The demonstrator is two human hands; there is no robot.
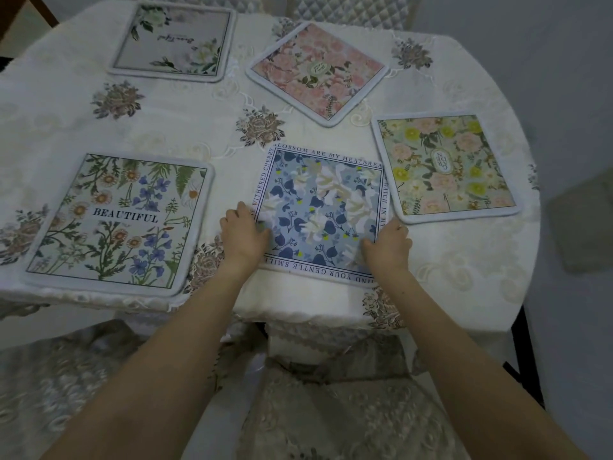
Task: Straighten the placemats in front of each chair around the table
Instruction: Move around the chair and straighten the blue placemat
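A blue floral placemat (323,207) with a text border lies near the table's front edge, slightly turned. My left hand (243,235) grips its left edge and my right hand (388,242) grips its right lower edge. To its left lies a placemat printed BEAUTIFUL (119,220), roughly square to the edge. A yellow-green floral placemat (444,166) lies at the right, tilted. A pink floral placemat (316,73) sits farther back, turned like a diamond. A pale grey placemat with white flowers (174,41) rests at the back left.
A cream embroidered tablecloth (185,121) covers the table and hangs over its front edge. Quilted chair backs (348,9) stand at the far side. A chair seat with a lace cover (331,410) is below my arms. The wall is close on the right.
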